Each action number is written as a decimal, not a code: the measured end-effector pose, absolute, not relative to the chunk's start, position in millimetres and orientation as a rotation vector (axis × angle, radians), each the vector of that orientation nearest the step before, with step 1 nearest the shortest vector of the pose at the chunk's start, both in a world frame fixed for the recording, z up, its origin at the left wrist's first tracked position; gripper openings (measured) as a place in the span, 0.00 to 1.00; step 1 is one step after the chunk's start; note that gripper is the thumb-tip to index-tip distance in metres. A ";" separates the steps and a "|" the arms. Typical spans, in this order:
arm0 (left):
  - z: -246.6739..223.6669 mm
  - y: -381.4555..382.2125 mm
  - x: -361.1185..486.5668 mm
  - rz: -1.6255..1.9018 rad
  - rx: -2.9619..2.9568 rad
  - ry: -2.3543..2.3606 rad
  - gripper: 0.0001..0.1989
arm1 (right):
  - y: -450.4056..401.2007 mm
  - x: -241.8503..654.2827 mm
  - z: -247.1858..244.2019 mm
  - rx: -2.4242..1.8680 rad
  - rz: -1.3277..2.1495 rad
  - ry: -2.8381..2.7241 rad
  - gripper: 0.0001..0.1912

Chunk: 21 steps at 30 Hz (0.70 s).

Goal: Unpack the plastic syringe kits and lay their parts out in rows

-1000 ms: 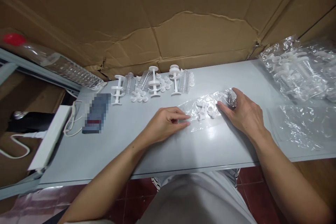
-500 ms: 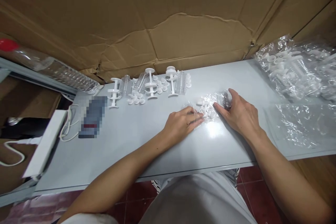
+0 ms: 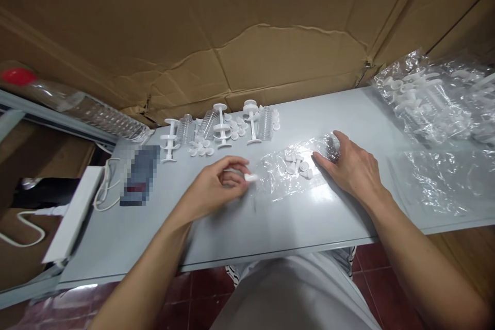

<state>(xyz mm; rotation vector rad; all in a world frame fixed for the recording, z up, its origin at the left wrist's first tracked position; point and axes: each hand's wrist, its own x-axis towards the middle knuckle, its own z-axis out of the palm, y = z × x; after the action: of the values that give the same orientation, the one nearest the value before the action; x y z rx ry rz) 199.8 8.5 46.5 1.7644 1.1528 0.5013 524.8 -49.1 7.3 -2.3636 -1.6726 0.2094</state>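
My left hand [image 3: 220, 185] is closed in a pinch on a small white plastic piece [image 3: 251, 178], just left of the mouth of a clear plastic bag [image 3: 276, 178]. The bag lies flat on the grey table, with several small white pieces [image 3: 297, 164] inside it. At the bag's right end, my right hand [image 3: 353, 165] holds the crumpled plastic between thumb and fingers. Behind the hands stand several white plunger-like parts with round discs [image 3: 221, 126], clear ribbed cylinders [image 3: 265, 124] and little heaps of white pieces [image 3: 201, 148].
Filled clear bags [image 3: 433, 103] are piled at the right, with flat clear bags [image 3: 444, 185] in front. At the left are a blurred-out dark object [image 3: 139, 175], a white cable, a white power strip [image 3: 73, 216] and a bottle [image 3: 88, 108]. Cardboard [image 3: 232, 56] walls the back.
My left hand has moved left out of the bag with a white piece in its fingers. The bag now lies more spread out. My right hand has stayed at its end.
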 end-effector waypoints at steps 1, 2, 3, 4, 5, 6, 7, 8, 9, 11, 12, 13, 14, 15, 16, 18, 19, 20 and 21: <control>52.8 14.0 198.6 0.528 1.806 1.152 0.19 | -49.0 524.8 7.4 -2.362 0.208 -1.677 0.40; 59.4 20.3 201.0 0.550 1.871 1.134 0.17 | -49.0 524.6 7.6 -2.362 0.211 -1.680 0.40; 66.1 27.2 207.1 0.571 1.943 1.105 0.15 | -48.8 524.4 8.0 -2.365 0.218 -1.681 0.40; 72.4 34.6 216.5 0.584 2.010 1.073 0.12 | -48.7 524.1 8.4 -2.370 0.225 -1.680 0.39; 77.6 42.3 228.5 0.600 2.060 1.041 0.10 | -48.6 523.8 8.9 -2.375 0.228 -1.679 0.39; 81.4 50.3 242.4 0.619 2.104 1.027 0.10 | -48.5 523.4 9.3 -2.377 0.229 -1.682 0.39; 83.4 58.4 257.0 0.630 2.154 1.031 0.09 | -48.4 523.1 9.5 -2.378 0.227 -1.684 0.38; 83.5 66.5 271.5 0.639 2.224 1.045 0.08 | -48.4 522.9 9.5 -2.378 0.225 -1.687 0.37; 81.9 74.4 284.8 0.633 2.309 1.054 0.06 | -48.4 522.8 9.3 -2.376 0.226 -1.689 0.37; 74.8 89.0 306.2 0.551 2.492 1.036 0.04 | -48.4 523.0 7.9 -2.370 0.230 -1.689 0.37; 70.4 95.3 313.7 0.491 2.575 1.009 0.03 | -48.4 523.3 6.9 -2.366 0.229 -1.689 0.37; 66.2 100.8 319.2 0.437 2.642 0.981 0.02 | -48.5 523.6 5.8 -2.361 0.223 -1.690 0.37; 62.6 105.6 323.1 0.399 2.690 0.957 0.02 | -48.6 523.9 4.8 -2.354 0.214 -1.694 0.38; 60.0 109.8 325.6 0.384 2.722 0.943 0.02 | -48.7 524.2 3.9 -2.348 0.204 -1.699 0.38; 58.5 113.4 327.3 0.383 2.742 0.938 0.02 | -48.8 524.5 3.2 -2.343 0.196 -1.704 0.37; 58.2 119.2 329.1 0.371 2.764 0.936 0.02 | -49.0 524.8 2.7 -2.344 0.191 -1.708 0.37; 58.8 121.6 329.6 0.344 2.772 0.931 0.02 | -49.1 524.9 2.7 -2.349 0.194 -1.707 0.37; 59.4 123.6 329.8 0.305 2.779 0.926 0.02 | -49.1 524.9 2.8 -2.354 0.200 -1.708 0.37; 59.8 125.5 329.8 0.262 2.784 0.923 0.01 | -49.1 524.9 2.9 -2.357 0.207 -1.708 0.37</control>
<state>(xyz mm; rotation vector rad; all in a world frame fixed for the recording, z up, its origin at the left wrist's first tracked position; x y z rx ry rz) 329.8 125.5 59.8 2.7845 0.9231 0.2617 524.9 -49.1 2.9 -2.3572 -1.7084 0.2067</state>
